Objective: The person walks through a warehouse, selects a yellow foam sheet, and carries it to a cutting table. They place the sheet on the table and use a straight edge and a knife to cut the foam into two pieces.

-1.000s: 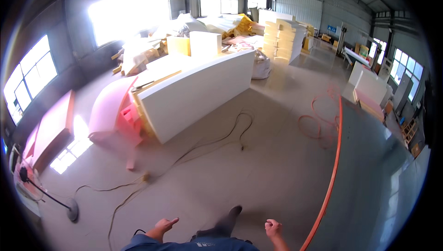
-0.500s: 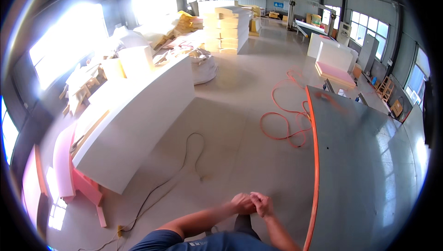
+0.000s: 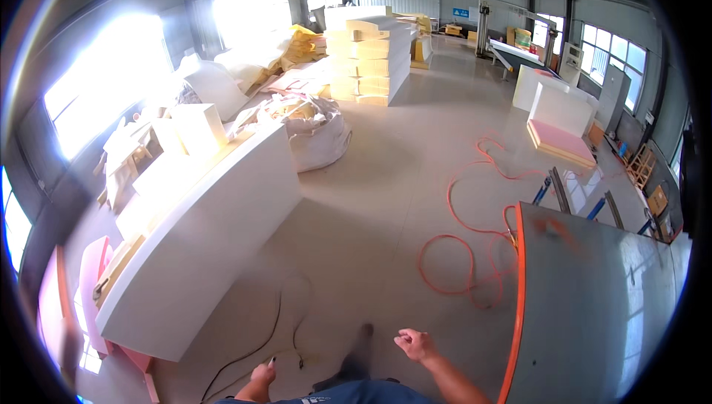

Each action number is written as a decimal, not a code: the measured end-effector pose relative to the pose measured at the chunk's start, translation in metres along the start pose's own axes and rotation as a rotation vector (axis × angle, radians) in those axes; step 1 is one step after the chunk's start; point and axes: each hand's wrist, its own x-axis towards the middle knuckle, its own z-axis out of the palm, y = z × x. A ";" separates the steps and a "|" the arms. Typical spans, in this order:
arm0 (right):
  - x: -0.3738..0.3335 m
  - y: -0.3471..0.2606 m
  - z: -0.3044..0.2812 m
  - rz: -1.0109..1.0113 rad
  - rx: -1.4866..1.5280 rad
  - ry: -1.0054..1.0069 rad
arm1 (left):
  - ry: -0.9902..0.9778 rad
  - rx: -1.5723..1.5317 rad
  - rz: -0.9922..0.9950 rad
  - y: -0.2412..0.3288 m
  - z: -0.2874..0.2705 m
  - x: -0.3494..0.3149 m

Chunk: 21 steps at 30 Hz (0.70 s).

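My left hand [image 3: 262,376] is low in the picture, beside the dark cable [image 3: 268,337] on the floor. Its fingers are closed, and a small dark-tipped thing shows at them, too small to name. Farther right, my right hand [image 3: 417,345] hangs over the floor with its fingers curled in; I see nothing in them. The hands are well apart, and neither touches the long white foam block [image 3: 200,248] at left or the grey-topped table [image 3: 593,307] at right. A leg in dark trousers [image 3: 359,356] shows between them.
An orange hose [image 3: 449,237] lies looped on the floor beside the table's orange edge [image 3: 518,300]. Ahead stand a big white sack [image 3: 320,137] and stacked yellow foam blocks [image 3: 363,66]. Pink foam pieces [image 3: 93,274] lean at left; a pink-topped slab [image 3: 561,140] lies at right.
My hands were together in front of me; now they have come apart, the left going down and left. The foam block and table sit lower in view, and a leg is stretched forward.
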 end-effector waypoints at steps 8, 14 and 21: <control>0.176 0.187 -0.014 0.667 0.117 -0.295 | -0.236 0.183 0.095 0.223 -0.046 0.165; 0.267 0.267 -0.101 0.928 -0.134 -0.338 | 0.724 -0.130 1.209 0.640 -0.208 0.169; 0.534 0.300 -0.174 0.890 0.218 -0.180 | 0.907 -0.274 1.265 0.926 -0.300 0.257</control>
